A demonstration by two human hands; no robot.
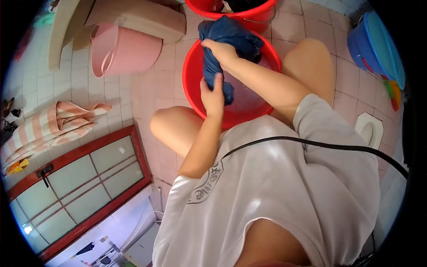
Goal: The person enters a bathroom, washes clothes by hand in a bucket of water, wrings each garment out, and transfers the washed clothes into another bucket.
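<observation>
Between my knees stands a red basin (192,82) with cloudy, sudsy water (251,95) in it. Over the basin I hold a wet, dark blue cloth garment (229,33), bunched up; its exact kind does not show. My right hand (222,53) is closed around the upper part, near the basin's far side. Lower down and to the left, my left hand (212,95) grips the twisted length of the same garment, with the thumb pointing up. One end of the cloth hangs down toward the water beside my left hand.
A red bucket (253,20) holding dark items stands just beyond the basin. To the left are a pink basket (129,51) and a striped towel (58,122) near a red-framed door (84,184). A blue bucket (364,46) and a squat toilet (369,129) are at the right.
</observation>
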